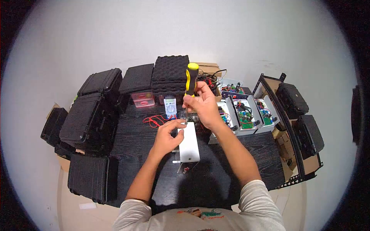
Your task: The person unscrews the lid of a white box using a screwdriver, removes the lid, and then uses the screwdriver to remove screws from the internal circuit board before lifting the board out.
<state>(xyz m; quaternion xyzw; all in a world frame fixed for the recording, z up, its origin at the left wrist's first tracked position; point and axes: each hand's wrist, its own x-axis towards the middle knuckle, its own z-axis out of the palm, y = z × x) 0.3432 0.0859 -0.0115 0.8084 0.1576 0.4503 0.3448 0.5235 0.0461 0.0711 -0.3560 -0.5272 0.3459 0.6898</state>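
Nearest the viewer, a white rectangular box [190, 146] lies flat on a black table [231, 169], its long axis running away from the person. The left hand [167, 136] pinches its far left corner, thumb and fingertips narrowly closed. Just beyond, the right hand [203, 107] is wrapped around a yellow-and-black screwdriver [191, 79] held upright, tip pointing straight down onto that same corner beside the left fingertips. Farther back sit a multimeter [170, 106], open boxes of circuit boards [246, 115] and black cases [92, 115].

Black cases [92, 115] left, foam stack [169, 75], multimeter [170, 106], open circuit boxes [246, 115] right
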